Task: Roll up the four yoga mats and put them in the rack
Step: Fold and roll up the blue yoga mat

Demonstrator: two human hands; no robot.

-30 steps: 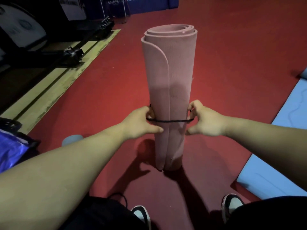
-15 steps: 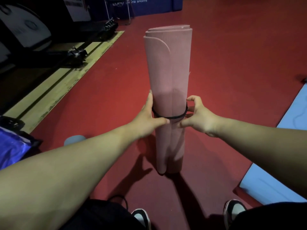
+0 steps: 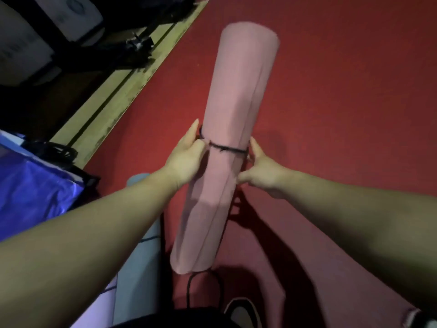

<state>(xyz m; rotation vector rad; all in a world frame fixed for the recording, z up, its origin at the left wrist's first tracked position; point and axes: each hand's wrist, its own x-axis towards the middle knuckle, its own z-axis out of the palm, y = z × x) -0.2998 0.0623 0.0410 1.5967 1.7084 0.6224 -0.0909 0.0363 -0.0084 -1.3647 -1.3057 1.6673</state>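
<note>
No text, label, brand or number can be read. The white boards (image 3: 71, 17) in the upper left corner of the view carry a dark round mark and some faint dark strokes. All of it is too blurred and dim to make out as letters or figures.
</note>
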